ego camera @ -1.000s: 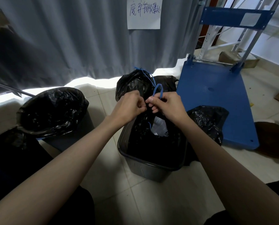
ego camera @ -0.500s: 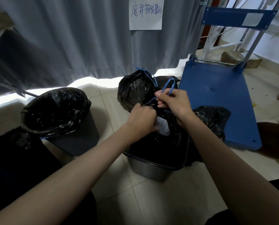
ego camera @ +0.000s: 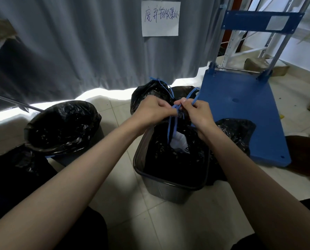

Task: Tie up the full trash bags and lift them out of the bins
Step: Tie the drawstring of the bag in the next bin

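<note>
Landmark throughout: grey rectangular plastic bin [ego camera: 161, 188] on the tiled floor, centre of view.

Largest first. Flat blue platform cart [ego camera: 241, 112] standing just right of and behind that bin, bare deck, nothing loaded. Round dark bin with an open black liner [ego camera: 60, 127] off to the left of the grey bin, mouth wide, drawstring not pulled: untouched, by the look of it. Black plastic trash bag [ego camera: 168, 156] seated inside the grey bin, neck gathered above the rim, a pale item showing through a gap below the neck (so not sealed yet). Tied black bag with a blue knot [ego camera: 150, 94] on the floor just behind the grey bin: 1 bag judged finished and out. Another crumpled black bag [ego camera: 237, 134] against the grey bin's right side, tie hidden, cannot tell.

Above the grey bin: left hand [ego camera: 151, 110] curled, pinching the blue drawstring [ego camera: 175, 121]; right hand [ego camera: 197, 110] pinching its raised loop. Knot mid-way, loose.

Left to do: cinch the knot, lift this bag out, then tie and lift the round bin's liner.
</note>
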Demonstrator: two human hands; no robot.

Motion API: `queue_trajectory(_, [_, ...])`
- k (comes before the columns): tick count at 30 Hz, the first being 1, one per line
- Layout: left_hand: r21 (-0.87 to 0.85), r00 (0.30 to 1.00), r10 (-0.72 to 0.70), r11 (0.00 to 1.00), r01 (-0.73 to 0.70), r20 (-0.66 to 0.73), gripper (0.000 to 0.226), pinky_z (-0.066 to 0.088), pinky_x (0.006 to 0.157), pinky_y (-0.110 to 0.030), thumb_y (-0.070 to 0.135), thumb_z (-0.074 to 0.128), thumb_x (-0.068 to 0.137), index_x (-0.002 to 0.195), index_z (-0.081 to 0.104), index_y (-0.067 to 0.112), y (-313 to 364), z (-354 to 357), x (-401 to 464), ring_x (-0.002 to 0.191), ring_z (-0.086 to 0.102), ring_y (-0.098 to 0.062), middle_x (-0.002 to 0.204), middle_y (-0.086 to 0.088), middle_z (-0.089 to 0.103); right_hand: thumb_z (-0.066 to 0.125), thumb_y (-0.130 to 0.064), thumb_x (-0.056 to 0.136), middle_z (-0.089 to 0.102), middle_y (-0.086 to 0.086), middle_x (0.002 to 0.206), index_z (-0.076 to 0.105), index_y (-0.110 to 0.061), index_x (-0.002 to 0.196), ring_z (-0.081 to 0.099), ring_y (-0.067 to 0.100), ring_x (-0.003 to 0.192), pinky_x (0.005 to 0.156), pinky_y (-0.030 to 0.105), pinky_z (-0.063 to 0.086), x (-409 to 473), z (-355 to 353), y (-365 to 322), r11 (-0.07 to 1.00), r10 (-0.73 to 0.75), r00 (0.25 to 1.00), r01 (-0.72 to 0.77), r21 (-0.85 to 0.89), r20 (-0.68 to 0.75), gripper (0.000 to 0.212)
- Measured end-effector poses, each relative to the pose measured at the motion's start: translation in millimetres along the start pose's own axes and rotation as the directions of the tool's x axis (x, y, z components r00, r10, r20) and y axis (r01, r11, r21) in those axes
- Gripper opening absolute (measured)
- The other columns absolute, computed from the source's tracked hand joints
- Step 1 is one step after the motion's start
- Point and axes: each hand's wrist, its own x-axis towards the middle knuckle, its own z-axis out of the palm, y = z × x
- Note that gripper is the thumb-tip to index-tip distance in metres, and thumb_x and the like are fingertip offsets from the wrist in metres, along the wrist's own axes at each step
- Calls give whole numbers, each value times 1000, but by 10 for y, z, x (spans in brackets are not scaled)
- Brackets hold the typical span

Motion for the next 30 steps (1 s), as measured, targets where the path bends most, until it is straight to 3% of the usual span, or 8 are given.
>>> queue_trajectory(3, [-96, 999, 11, 995, -16, -49, 6, 49, 53, -16, 26, 79, 76, 73, 78, 21, 105, -120, -20, 57, 63, -2, 66, 5, 72, 47, -38, 99, 72, -3, 104, 76, -29, 78, 62, 10, 99, 87, 30, 47, -2, 8, -45, 997, 2, 1000, -3, -80, -3, 37])
queue_trajectory(7, [-142, 994, 22, 989, -36, -103, 7, 45, 59, -11, 25, 76, 80, 82, 78, 18, 96, -186, 24, 65, 62, 3, 70, 10, 71, 41, -29, 103, 59, -10, 58, 63, -17, 75, 58, 10, 67, 85, 36, 49, -47, 46, -109, 999, -18, 996, 16, 31, 84, 38])
queue_trajectory(11, [-205, 989, 15, 978, -45, -148, 9, 43, 58, -12, 22, 70, 86, 85, 76, 16, 73, -200, 68, 63, 59, 2, 73, 9, 69, 43, -30, 97, 28, -6, 52, 58, -12, 79, 29, 13, 47, 47, 28, 38, -115, 62, -203, 993, 93, 983, -102, 54, 155, 30])
queue_trajectory(15, [-258, 980, 58, 960, -107, -189, 9, 42, 54, -11, 14, 65, 90, 88, 73, 10, 119, -219, 52, 54, 51, 1, 68, 7, 62, 24, -35, 96, 21, -8, 55, 69, -9, 100, 17, 9, 44, 41, 24, 19, -111, 42, -281, 974, 183, 947, -212, 86, 263, 51])
queue_trajectory(19, [-269, 973, 129, 946, -178, -189, 8, 45, 60, -14, 13, 65, 90, 86, 71, 10, 159, -223, 40, 57, 53, -4, 68, 2, 63, 29, -24, 97, 23, -9, 53, 66, -15, 116, 20, 9, 46, 43, 24, 21, -130, 52, -303, 954, 257, 921, -291, 77, 292, 42])
queue_trajectory(23, [-278, 969, 178, 935, -221, -172, 9, 48, 66, -19, 14, 66, 90, 83, 71, 14, 156, -212, 62, 63, 57, -9, 68, 3, 65, 44, -24, 102, 36, -13, 49, 71, -24, 82, 30, 9, 51, 50, 23, 29, -164, 20, -261, 980, 197, 922, -177, -88, 334, 33])
queue_trajectory(25, [-275, 966, 191, 932, -234, -175, 8, 49, 68, -21, 15, 66, 90, 83, 71, 14, 148, -206, 69, 65, 58, -9, 68, 2, 66, 50, -14, 101, 53, -14, 53, 74, -21, 100, 43, 5, 54, 51, 20, 33, -181, -11, -238, 988, 133, 934, -99, -116, 332, 25])
queue_trajectory(30, [-258, 962, 198, 935, -243, -187, 8, 49, 67, -15, 15, 65, 91, 88, 72, 12, 133, -213, 77, 67, 60, -5, 72, 2, 68, 73, -7, 84, 76, 10, 77, 67, -9, 94, 68, 11, 65, 49, 21, 39, -172, -54, -186, 992, 99, 951, -71, -103, 293, 11])
